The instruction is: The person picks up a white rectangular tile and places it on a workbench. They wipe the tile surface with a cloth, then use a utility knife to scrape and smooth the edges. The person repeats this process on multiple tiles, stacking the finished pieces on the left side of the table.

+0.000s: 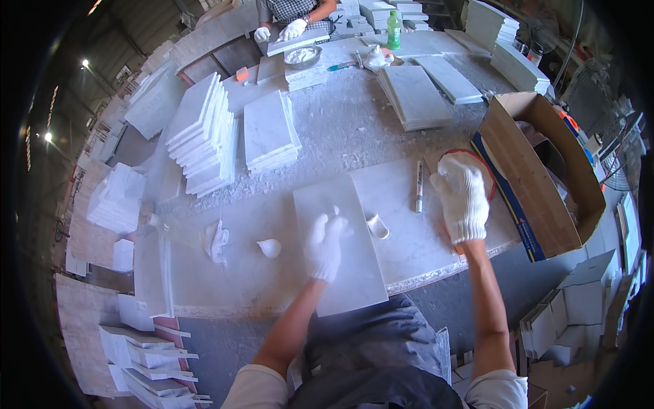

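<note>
My gloved left hand (pixel 324 249) is over a pale stone slab (pixel 361 276) at the bench's near edge. Its fingers are curled and blurred; a small whitish bit (pixel 334 210) shows at their tips, its kind unclear. To the right, my gloved right hand (pixel 464 198) reaches over a round red-rimmed dish (pixel 492 178), which it largely covers. Those fingertips are hidden, so their grip cannot be made out. Between the hands lie a curved white scrap (pixel 377 226) and a white marker pen (pixel 419 187).
An open cardboard box (pixel 524 184) stands right of my right hand. Stacks of slabs (pixel 204 136) rise at left and a further slab pile (pixel 412 99) lies beyond. A green bottle (pixel 394 31) stands far back. Across the bench, another person's gloved hands (pixel 293 29) touch a slab.
</note>
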`<state>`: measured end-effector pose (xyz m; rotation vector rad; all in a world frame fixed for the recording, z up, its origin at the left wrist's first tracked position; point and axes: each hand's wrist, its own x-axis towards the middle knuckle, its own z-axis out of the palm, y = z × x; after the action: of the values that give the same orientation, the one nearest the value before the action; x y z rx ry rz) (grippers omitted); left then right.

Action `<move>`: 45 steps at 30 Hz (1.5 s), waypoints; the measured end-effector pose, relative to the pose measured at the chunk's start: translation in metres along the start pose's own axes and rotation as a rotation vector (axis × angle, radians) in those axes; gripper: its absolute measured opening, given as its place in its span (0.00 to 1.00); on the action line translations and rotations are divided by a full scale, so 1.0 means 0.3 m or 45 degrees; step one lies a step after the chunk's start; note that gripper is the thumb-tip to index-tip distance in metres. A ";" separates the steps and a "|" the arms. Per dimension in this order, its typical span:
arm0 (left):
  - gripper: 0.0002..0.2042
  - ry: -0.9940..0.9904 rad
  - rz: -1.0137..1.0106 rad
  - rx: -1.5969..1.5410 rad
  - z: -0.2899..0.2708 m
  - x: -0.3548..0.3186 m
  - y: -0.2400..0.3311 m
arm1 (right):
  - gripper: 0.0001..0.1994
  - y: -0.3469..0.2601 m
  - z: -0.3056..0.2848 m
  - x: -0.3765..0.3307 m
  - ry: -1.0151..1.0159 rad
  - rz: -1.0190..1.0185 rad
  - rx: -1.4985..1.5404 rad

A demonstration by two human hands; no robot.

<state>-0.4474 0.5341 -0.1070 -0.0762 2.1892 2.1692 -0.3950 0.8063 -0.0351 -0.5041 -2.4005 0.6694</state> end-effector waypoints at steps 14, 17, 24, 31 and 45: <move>0.14 -0.322 -0.238 -0.056 -0.060 -0.100 0.090 | 0.19 -0.113 0.187 -0.384 -0.535 0.451 0.755; 0.10 -0.495 -0.044 0.049 -0.083 -0.112 0.079 | 0.26 -0.108 0.160 -0.383 -0.594 0.717 1.218; 0.14 -0.445 1.389 1.318 -0.117 -0.148 0.089 | 0.33 -0.072 0.060 -0.359 -1.084 0.791 1.611; 0.18 -0.470 1.502 1.205 -0.110 -0.194 0.048 | 0.22 -0.044 -0.014 -0.435 -1.418 0.874 1.194; 0.24 -0.920 1.110 1.017 -0.172 -0.313 -0.024 | 0.22 -0.018 0.027 -0.483 -0.962 0.825 1.102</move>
<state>-0.3536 0.4818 -0.1065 1.6209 2.5534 0.9507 -0.2920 0.7282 -0.1009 -0.7110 -2.1850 2.3793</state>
